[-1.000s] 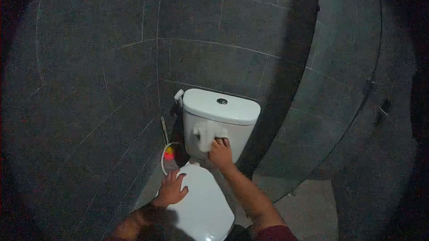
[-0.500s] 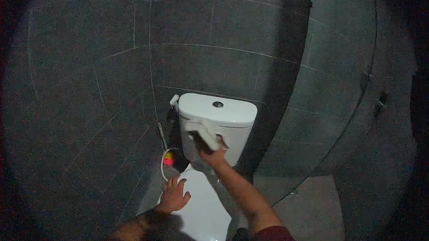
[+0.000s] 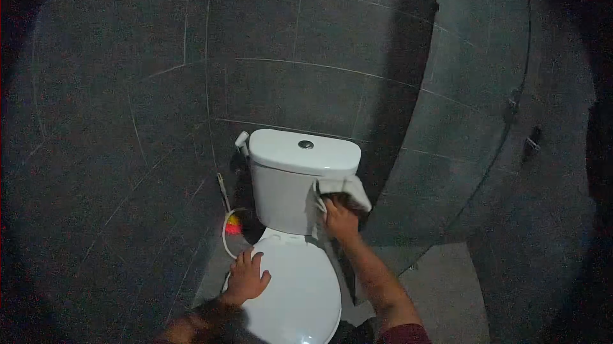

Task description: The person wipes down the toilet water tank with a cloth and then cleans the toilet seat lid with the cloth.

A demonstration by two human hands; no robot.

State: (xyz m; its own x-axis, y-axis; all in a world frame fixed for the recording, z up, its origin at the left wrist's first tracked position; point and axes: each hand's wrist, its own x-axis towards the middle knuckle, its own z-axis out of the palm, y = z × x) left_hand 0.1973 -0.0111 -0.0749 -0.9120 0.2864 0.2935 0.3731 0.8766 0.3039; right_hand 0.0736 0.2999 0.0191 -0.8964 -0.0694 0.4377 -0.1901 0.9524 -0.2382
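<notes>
A white cloth (image 3: 348, 192) is bunched in my right hand (image 3: 341, 219), whose fingers are closed on it. That hand presses against the right front side of the white toilet tank (image 3: 284, 197), below its lid. On the closed toilet lid (image 3: 297, 286), near its left edge, rests my left hand (image 3: 248, 278) with the fingers spread. A round chrome flush button (image 3: 306, 144) sits on top of the tank. Part of the cloth is hidden behind my fingers.
Left of the tank hangs a white bidet sprayer (image 3: 242, 140) with a looping hose (image 3: 225, 240). A toilet brush with a red and yellow head (image 3: 234, 224) stands near it. Dark tiled walls (image 3: 115, 120) surround the toilet, and a glass panel (image 3: 466, 120) is at the right.
My right hand has moved the cloth from the middle of the tank's front to its right side. My left hand stays on the lid. The view has shifted slightly.
</notes>
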